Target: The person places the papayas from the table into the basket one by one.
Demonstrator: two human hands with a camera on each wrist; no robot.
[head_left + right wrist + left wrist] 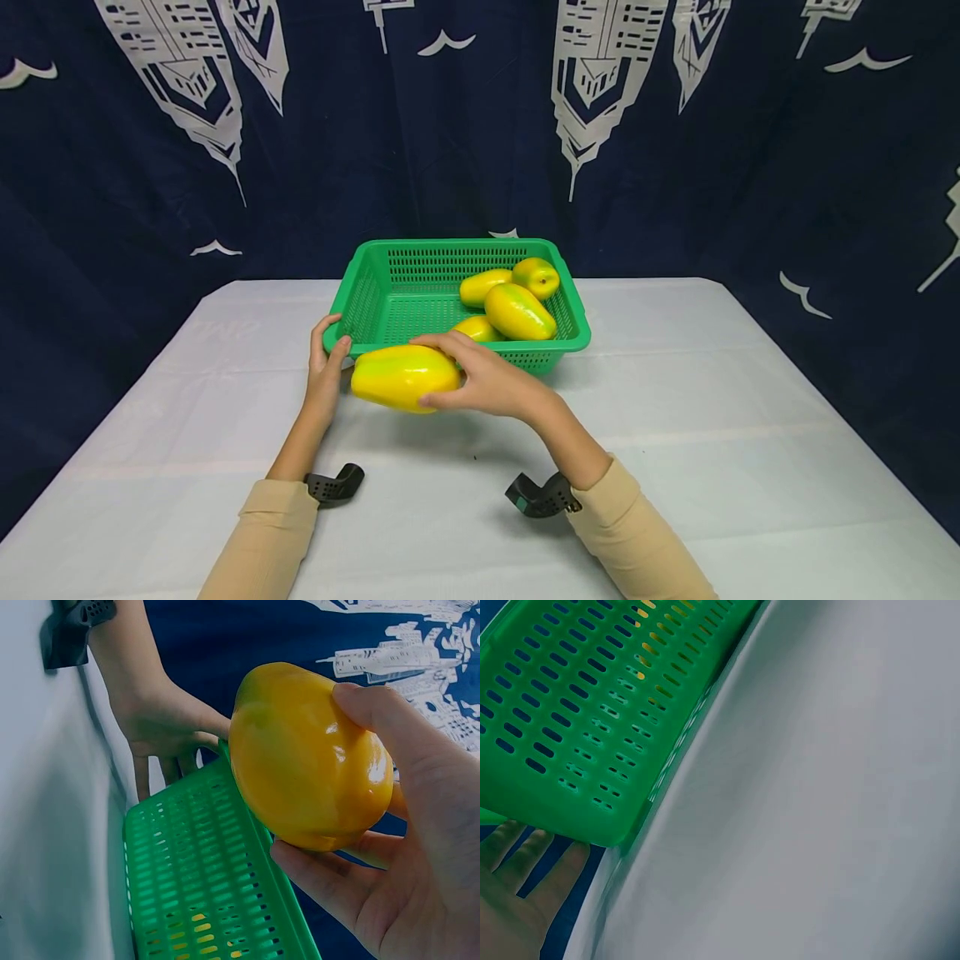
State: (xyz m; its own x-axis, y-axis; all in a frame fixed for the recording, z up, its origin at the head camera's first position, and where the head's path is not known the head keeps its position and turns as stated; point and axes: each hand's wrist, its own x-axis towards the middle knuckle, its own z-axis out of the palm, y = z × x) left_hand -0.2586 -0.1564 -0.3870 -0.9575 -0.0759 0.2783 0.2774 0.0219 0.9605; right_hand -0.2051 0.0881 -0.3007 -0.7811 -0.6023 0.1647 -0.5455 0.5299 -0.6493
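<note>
A yellow papaya [401, 377] with a greenish tint is in my right hand [498, 382], held just in front of the near rim of a green plastic basket [468, 245]. In the right wrist view, thumb and fingers wrap one end of the papaya [300, 761], which is above the basket rim. My left hand [324, 377] grips the basket's near left corner, thumb and fingers at the rim. The left wrist view shows its fingers [559, 877] by the basket's slotted wall [547, 799]. Several papayas [519, 312] lie in the basket's right half.
The basket stands toward the back of a table with a white cloth [720, 417]. Behind it hangs a dark blue curtain [465, 133] with white building prints. A black wrist device [335, 485] sits on the left wrist, another device [542, 496] on the right.
</note>
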